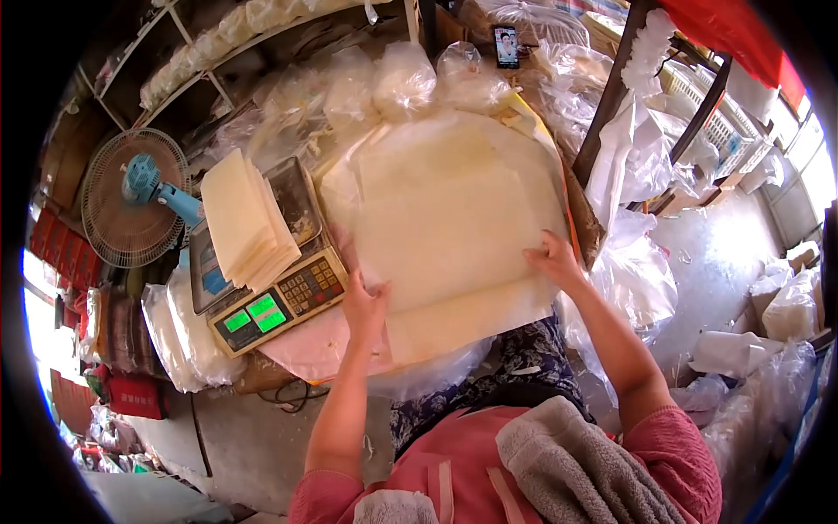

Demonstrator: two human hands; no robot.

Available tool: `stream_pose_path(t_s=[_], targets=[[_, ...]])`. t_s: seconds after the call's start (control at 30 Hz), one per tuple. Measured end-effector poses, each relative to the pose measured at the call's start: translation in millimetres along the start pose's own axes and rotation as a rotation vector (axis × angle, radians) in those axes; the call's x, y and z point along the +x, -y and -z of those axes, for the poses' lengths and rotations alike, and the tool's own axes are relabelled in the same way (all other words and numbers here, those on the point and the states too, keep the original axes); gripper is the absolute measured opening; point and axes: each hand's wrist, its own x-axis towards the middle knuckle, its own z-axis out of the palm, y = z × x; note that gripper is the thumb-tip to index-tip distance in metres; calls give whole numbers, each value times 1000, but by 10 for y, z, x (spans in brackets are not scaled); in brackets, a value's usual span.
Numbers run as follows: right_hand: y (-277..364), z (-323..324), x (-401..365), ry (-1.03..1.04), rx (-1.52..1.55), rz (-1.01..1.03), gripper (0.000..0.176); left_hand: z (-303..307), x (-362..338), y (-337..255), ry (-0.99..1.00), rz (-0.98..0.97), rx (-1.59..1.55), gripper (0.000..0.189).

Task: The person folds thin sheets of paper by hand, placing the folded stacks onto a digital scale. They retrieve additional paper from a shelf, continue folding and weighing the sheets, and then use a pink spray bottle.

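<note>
A large, thin, cream-coloured sheet [454, 210] lies spread over the work surface in front of me. Its near edge is folded or curled into a band and hangs slightly towards my lap. At the left of that near part, my left hand [365, 304] has its fingers closed on the sheet's edge. On the opposite side, my right hand [555, 260] pinches the sheet's right edge between thumb and fingers. Left of the sheet is a digital scale [279, 301] with green lit displays. A stack of folded cream sheets [247, 218] rests on its pan.
A blue fan [140, 188] stands at the left, beyond the scale. Several filled clear plastic bags [406, 79] line the back of the table, with a phone [505, 46] behind them. More plastic bags [642, 275] hang or lie at the right. A dark post [615, 96] rises there.
</note>
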Motion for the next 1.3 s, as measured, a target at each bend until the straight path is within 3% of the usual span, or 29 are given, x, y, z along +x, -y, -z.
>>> stream_pose_path(t_s=[0.03,0.07,0.17,0.2,0.33,0.4,0.43,0.63,0.73,0.83,0.93,1.03,1.1,1.17,1.2,1.27,1.3], targets=[[-24,-53,45,-35,-78,-36,41,-13,-1,-89,-77,-27,211,52],[-55,-115,69,-84,-85,-18,45,-79,10,30,-113,-222,347,66],[-83,-215,62,-204,-119,28,57,-243,-25,20,209,-493,515,71],[-75,-223,54,-222,-136,40,60,-274,-73,-8,428,-383,550,76],[449,-228,-156,-276,-472,268,64,-307,-179,5,376,-464,651,77],[409,-427,-174,-217,-615,452,59,-324,-148,22,387,-461,665,78],[335,-515,-170,-189,-687,543,56,-323,-138,29,360,-503,669,76],[76,-685,-158,-72,-724,555,50,-64,29,401,285,-755,524,51],[508,-769,-252,67,-619,434,49,206,-4,202,163,-781,450,32],[1205,-778,-441,228,-495,680,51,386,-138,-394,258,-661,417,29],[1350,-730,-271,72,-502,775,53,340,-133,-585,-276,-503,-221,26],[1443,-339,-421,-45,-333,1179,53,171,48,-19,-359,-252,-812,38],[1236,-267,-555,20,-278,1058,50,216,41,520,25,-329,-183,68],[786,-354,-544,115,-260,919,48,170,-246,184,-143,-377,-352,58],[592,-379,-528,223,-140,855,47,175,-338,117,-61,-410,-453,49],[225,-419,-495,419,97,712,44,353,-246,322,361,-678,-224,47],[61,-432,-435,388,206,611,36,408,-200,396,576,-809,-104,46]])
